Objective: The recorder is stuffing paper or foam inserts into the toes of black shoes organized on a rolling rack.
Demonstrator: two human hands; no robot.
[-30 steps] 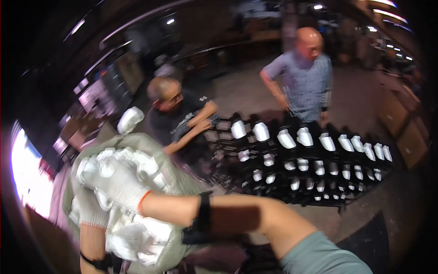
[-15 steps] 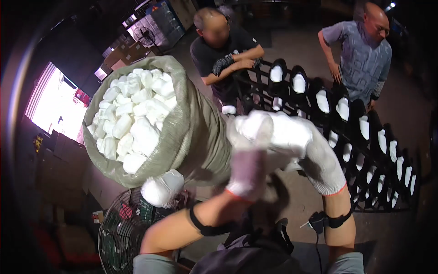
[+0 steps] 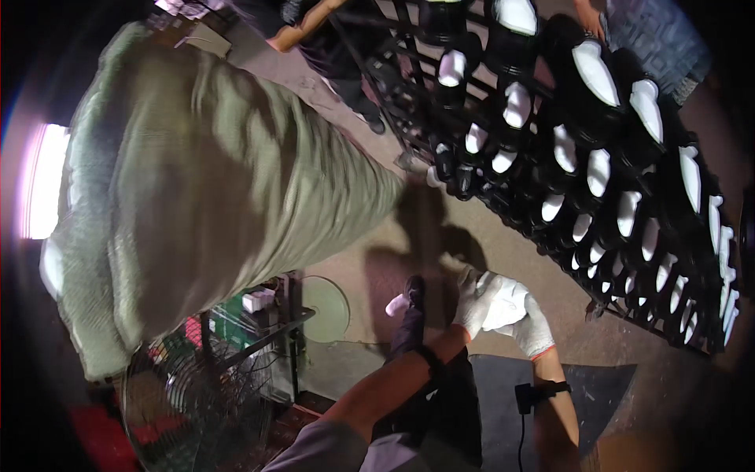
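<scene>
Low in the middle, my left hand (image 3: 474,305) and my right hand (image 3: 537,332), both in white knit gloves with orange cuffs, are closed around a bunched white packet (image 3: 503,300). Its exact kind does not show. To the left stands a tall grey-green woven sack (image 3: 212,173), its mouth turned away so that its contents are mostly hidden. A rack at the right carries many black shoes (image 3: 562,71), with white stuffing (image 3: 595,72) showing in their openings. My hands are apart from both sack and rack.
A round wire-caged fan (image 3: 200,401) stands at the lower left, beside a dark metal frame (image 3: 295,338). A grey mat (image 3: 550,385) lies on the floor near me. One person's arm (image 3: 311,23) shows beyond the sack, another person's patterned shirt (image 3: 657,47) behind the rack.
The view has tipped downward, so the sack's open mouth has gone from sight and the rack looms larger. My hands have come down closer to my body, keeping hold of white material.
</scene>
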